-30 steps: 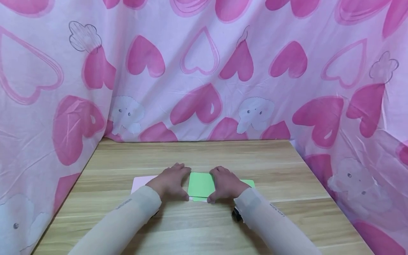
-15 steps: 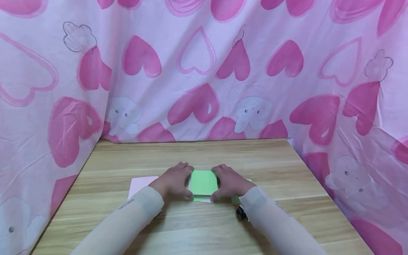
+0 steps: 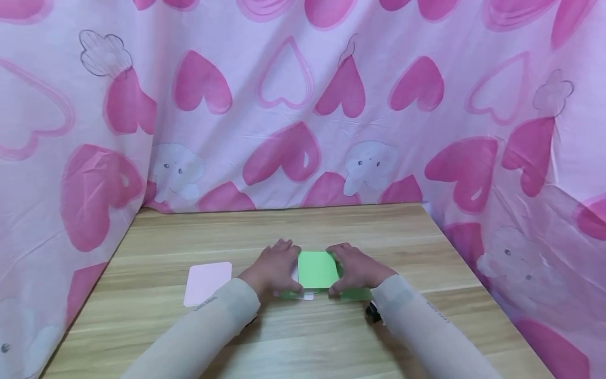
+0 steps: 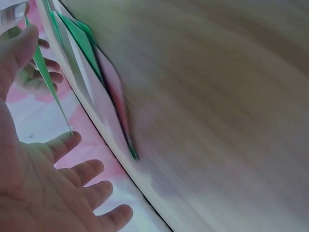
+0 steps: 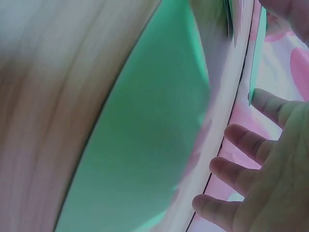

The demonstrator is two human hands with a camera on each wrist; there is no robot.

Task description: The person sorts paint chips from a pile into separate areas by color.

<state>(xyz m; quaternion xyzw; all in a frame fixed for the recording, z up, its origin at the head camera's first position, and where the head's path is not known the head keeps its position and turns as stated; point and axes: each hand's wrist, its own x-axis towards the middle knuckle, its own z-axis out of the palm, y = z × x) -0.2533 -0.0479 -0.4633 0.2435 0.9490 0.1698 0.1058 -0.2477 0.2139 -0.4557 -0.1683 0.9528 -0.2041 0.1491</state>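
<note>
Between my two hands a square green card (image 3: 318, 269) is held up off the table. My left hand (image 3: 273, 267) grips its left side with thumb and forefinger; the other fingers are spread in the left wrist view. My right hand (image 3: 362, 267) holds the right side the same way. Below and slightly left lies a loose pile of pink and green cards (image 3: 303, 296), mostly hidden by the held card and left hand. Another green card (image 3: 356, 295) lies under my right hand and fills much of the right wrist view (image 5: 145, 121).
A single pink card (image 3: 207, 284) lies flat on the wooden table (image 3: 284, 337), left of my left hand. Pink heart-patterned cloth (image 3: 284, 105) hangs behind the table and along both sides.
Both hands have lifted the green card from the pile and carried it to the right. The pink card at left is now more uncovered. The head view has turned slightly right.
</note>
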